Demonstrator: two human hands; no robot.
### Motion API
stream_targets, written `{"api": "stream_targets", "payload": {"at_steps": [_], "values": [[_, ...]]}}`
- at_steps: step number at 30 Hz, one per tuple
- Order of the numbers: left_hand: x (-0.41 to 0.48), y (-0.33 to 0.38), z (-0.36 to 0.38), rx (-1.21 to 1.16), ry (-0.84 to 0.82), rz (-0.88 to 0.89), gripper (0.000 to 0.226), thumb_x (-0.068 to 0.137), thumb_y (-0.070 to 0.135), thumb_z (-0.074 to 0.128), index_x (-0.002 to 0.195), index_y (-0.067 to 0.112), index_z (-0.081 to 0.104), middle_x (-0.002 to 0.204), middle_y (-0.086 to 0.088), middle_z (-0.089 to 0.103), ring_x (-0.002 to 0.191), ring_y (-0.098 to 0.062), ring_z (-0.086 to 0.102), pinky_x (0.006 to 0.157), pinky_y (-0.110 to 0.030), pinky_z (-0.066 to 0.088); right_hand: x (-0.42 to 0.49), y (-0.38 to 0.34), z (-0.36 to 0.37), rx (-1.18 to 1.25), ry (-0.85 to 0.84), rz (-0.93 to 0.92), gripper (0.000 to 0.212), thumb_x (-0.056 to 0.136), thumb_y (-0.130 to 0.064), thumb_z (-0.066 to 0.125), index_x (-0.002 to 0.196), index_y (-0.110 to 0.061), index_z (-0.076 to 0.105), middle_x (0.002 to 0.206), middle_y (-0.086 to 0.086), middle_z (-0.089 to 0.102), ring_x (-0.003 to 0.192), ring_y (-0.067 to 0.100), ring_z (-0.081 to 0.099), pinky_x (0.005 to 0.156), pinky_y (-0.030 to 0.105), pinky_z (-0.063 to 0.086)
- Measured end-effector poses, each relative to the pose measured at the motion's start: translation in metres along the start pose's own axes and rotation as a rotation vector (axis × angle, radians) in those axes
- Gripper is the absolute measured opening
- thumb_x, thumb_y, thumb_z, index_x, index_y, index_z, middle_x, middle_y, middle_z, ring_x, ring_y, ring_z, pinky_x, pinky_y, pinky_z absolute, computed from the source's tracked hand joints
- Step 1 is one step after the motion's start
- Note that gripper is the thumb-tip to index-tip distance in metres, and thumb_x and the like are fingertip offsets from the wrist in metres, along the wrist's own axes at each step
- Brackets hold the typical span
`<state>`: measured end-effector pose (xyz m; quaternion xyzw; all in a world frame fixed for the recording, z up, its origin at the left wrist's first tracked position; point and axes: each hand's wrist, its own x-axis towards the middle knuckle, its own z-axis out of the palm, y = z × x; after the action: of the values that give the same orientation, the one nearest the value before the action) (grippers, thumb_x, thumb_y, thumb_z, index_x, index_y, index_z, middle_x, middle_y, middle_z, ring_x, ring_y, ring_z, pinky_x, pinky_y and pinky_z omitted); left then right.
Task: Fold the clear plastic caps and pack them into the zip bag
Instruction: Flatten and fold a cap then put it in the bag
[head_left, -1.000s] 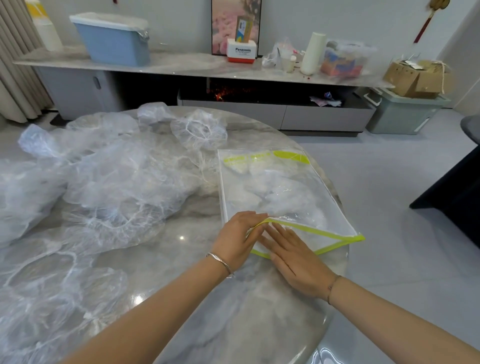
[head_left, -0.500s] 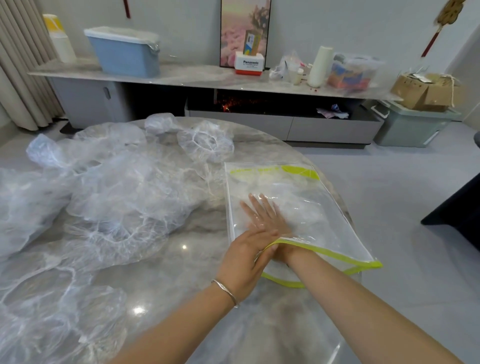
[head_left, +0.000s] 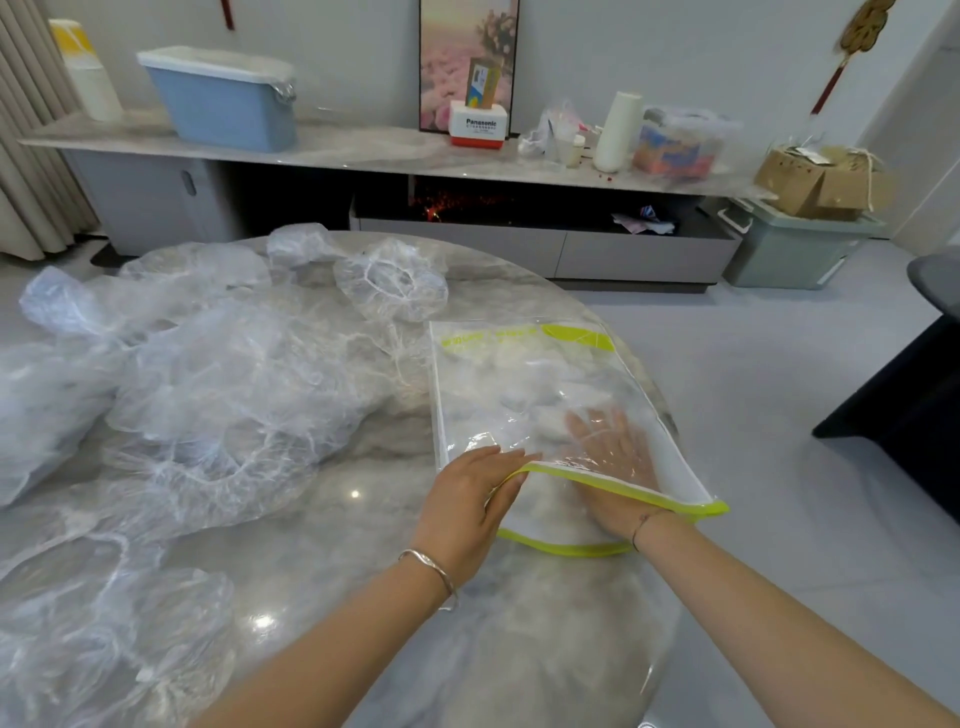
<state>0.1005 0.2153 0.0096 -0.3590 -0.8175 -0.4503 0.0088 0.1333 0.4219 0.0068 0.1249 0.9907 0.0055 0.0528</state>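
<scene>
The zip bag (head_left: 524, 379) is clear with a lime-green rim at its mouth. It lies flat on the right side of the tabletop (head_left: 322, 545), mouth toward the near edge and gaping, with its upper lip lifted by the left hand (head_left: 467, 509). Whitish folded caps (head_left: 519, 358) lie inside under the flat right hand (head_left: 618, 462). Unfolded clear caps (head_left: 223, 384), crinkled and with gathered white edges, are heaped across the left. One round cap (head_left: 392, 283) sits just beyond the bag's far left corner.

"Panasonic" on white box (head_left: 478, 126).

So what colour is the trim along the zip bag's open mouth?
Bright yellow-green, on the zip bag; clearest in the head view.
</scene>
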Motion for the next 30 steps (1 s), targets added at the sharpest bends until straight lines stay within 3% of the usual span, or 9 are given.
{"api": "stream_targets", "payload": {"at_steps": [1,3,7,12,17,20,24,27,30], "values": [[0.002,-0.001,0.000,0.016,-0.012,-0.003,0.038,0.095,0.040,0.035,0.126,0.034,0.057,0.128,0.018,0.055,0.125,-0.010,0.044,0.100,-0.006,0.024,-0.007,-0.004,0.001,0.035,0.044,-0.030,0.090,0.071,-0.072,-0.028,0.149,-0.031,-0.009,0.151,-0.013,-0.021,0.144,0.019,-0.019,0.116,0.038,-0.014],[0.006,-0.003,0.000,0.052,-0.045,-0.005,0.044,0.093,0.048,0.029,0.126,0.036,0.057,0.130,0.012,0.057,0.125,-0.014,0.046,0.100,-0.011,0.026,-0.030,-0.015,0.005,0.140,0.119,-0.126,0.099,0.066,-0.073,-0.032,0.149,-0.033,0.004,0.153,-0.013,-0.010,0.146,0.015,-0.010,0.110,0.023,-0.021],[0.009,-0.007,-0.002,0.133,-0.174,-0.065,0.049,0.088,0.051,0.033,0.131,0.033,0.052,0.136,0.003,0.053,0.129,-0.019,0.042,0.106,-0.023,0.028,-0.079,-0.032,0.012,0.155,0.039,-0.407,0.072,0.086,-0.066,-0.011,0.149,-0.034,-0.001,0.155,-0.011,-0.010,0.145,0.008,-0.011,0.113,0.023,-0.017],[-0.019,-0.005,-0.036,0.357,-0.405,-0.063,0.067,0.090,0.044,0.055,0.147,0.023,0.026,0.149,-0.001,0.035,0.136,-0.018,0.032,0.111,-0.027,0.021,-0.115,-0.049,0.014,0.070,0.029,-0.704,0.054,0.101,-0.047,0.022,0.147,-0.020,0.031,0.152,0.000,0.031,0.141,0.011,0.021,0.114,0.027,0.009],[-0.065,-0.020,-0.115,0.592,-0.489,-0.243,0.109,0.060,0.085,0.006,0.149,0.024,0.016,0.156,0.001,0.020,0.142,-0.019,0.018,0.115,-0.032,0.014,-0.111,-0.080,0.000,0.152,-0.042,-0.697,0.067,0.097,-0.057,0.008,0.151,-0.020,0.020,0.158,-0.005,0.010,0.145,0.009,0.006,0.116,0.026,0.000],[-0.113,-0.032,-0.157,0.810,-0.538,-0.429,0.087,0.085,0.074,0.018,0.151,0.022,-0.002,0.158,-0.002,-0.004,0.145,-0.023,-0.001,0.118,-0.039,0.003,-0.113,-0.104,-0.007,0.167,0.005,-0.676,0.065,0.097,-0.056,0.010,0.149,-0.021,0.028,0.156,-0.005,0.016,0.144,0.010,0.016,0.115,0.020,-0.002],[-0.171,-0.043,-0.183,0.944,-0.521,-0.660,0.080,0.092,0.065,0.020,0.148,0.020,-0.016,0.155,-0.005,-0.021,0.144,-0.026,-0.013,0.117,-0.043,-0.003,-0.112,-0.134,-0.010,0.225,0.066,-0.720,0.069,0.093,-0.062,0.006,0.151,-0.026,0.017,0.158,-0.011,0.005,0.144,0.004,0.003,0.115,0.020,-0.004],[-0.185,-0.048,-0.184,0.896,-0.434,-0.799,0.079,0.092,0.066,0.018,0.147,0.023,-0.017,0.156,-0.005,-0.017,0.145,-0.029,-0.009,0.116,-0.044,0.001,-0.114,-0.152,-0.010,0.233,0.045,-0.734,0.068,0.089,-0.063,0.004,0.150,-0.033,0.007,0.157,-0.017,-0.005,0.144,0.001,-0.006,0.116,0.022,-0.005],[-0.185,-0.052,-0.193,0.842,-0.308,-0.791,0.077,0.094,0.059,0.028,0.150,0.015,-0.002,0.158,-0.008,0.003,0.144,-0.028,0.009,0.116,-0.038,0.013,-0.115,-0.164,-0.011,0.262,0.037,-0.725,0.064,0.092,-0.062,0.012,0.149,-0.034,0.006,0.157,-0.018,-0.007,0.144,0.000,-0.006,0.116,0.020,-0.004]]}}
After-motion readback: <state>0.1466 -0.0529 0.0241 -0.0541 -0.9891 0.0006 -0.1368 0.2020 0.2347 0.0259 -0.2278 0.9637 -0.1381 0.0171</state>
